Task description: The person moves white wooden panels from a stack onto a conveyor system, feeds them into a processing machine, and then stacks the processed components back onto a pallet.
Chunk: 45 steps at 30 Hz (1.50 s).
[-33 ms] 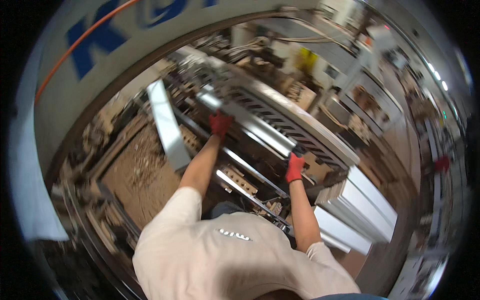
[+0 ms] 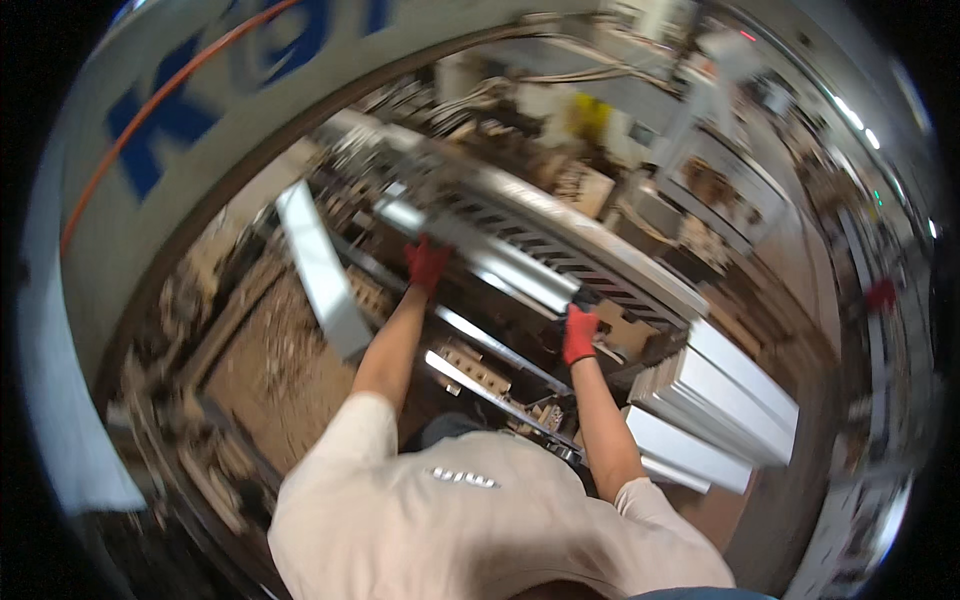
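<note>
A long, shiny silver-white panel (image 2: 535, 281) lies slantwise in the machine bed in front of me, its surface smeared by motion. My left hand (image 2: 428, 264), in a red glove, is at its near edge toward the left end; the fingers look stretched out and apart, though blurred. At the panel's right end my right hand (image 2: 579, 335), in a red glove with dark fingertips, has its fingers closed around the end. Beyond the panel runs a dark-striped strip (image 2: 545, 252) along a metal beam (image 2: 590, 222).
To my right stands a stack of white panels (image 2: 725, 395). Another white panel (image 2: 322, 265) leans at the left, beside a bin area of brown debris (image 2: 280, 345). Metal rails (image 2: 490, 388) cross between me and the panel. A large pale machine cover (image 2: 230, 110) arches at the upper left.
The whole view has shifted slightly, with the machine sliding a little left in the picture. Both hands keep about the same places on the panel.
</note>
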Each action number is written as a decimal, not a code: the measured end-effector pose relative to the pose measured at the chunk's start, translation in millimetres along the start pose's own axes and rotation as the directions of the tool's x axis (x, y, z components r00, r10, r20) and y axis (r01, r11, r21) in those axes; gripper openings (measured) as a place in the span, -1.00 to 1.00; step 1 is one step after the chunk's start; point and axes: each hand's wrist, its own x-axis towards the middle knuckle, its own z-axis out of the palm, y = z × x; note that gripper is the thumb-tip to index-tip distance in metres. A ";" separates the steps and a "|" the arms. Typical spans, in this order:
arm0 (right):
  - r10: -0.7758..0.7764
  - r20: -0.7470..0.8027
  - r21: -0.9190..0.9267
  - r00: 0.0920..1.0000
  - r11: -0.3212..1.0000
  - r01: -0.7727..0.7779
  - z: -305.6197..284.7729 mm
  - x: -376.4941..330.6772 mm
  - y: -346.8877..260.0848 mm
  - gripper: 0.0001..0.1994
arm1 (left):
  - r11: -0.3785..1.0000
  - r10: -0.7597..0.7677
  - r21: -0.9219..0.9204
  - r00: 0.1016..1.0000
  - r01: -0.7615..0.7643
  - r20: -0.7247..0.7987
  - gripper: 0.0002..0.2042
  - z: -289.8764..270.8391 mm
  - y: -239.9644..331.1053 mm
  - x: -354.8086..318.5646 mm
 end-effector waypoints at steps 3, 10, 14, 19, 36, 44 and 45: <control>0.073 0.039 -0.053 0.997 0.996 -0.071 -3.9 14.4 13.4 -0.85 | 0.807 0.192 0.556 0.979 -0.198 0.071 0.09 34.1 -11.0 -17.4; 0.005 0.078 -0.186 0.997 0.982 0.009 -16.6 -11.5 -1.0 -0.62 | 0.860 0.118 0.500 0.993 -0.107 0.010 0.18 64.2 40.5 -76.2; -0.158 0.193 -0.364 0.968 0.905 0.220 -41.3 -82.3 -52.8 -0.49 | 0.867 0.184 0.474 0.983 -0.153 -0.020 0.17 59.2 27.0 -68.7; -0.285 0.586 -0.431 0.758 0.683 0.590 -83.3 -129.9 -46.4 -0.48 | 0.849 0.220 0.492 0.975 -0.194 0.005 0.18 49.7 -10.6 -32.6; -0.351 0.762 -0.403 0.544 0.400 0.823 -115.8 -132.4 -44.6 -0.37 | 0.934 0.240 0.258 0.969 -0.247 0.060 0.05 59.1 15.1 -51.9; -0.420 0.726 -0.407 0.545 0.376 0.832 -110.9 -135.0 -33.6 -0.37 | 0.942 0.057 0.330 0.998 -0.063 0.029 0.08 47.8 2.8 -39.5; -0.412 0.729 -0.408 0.547 0.379 0.830 -110.1 -135.1 -33.6 -0.37 | 0.933 0.078 0.349 0.996 -0.084 0.032 0.09 46.6 2.4 -38.2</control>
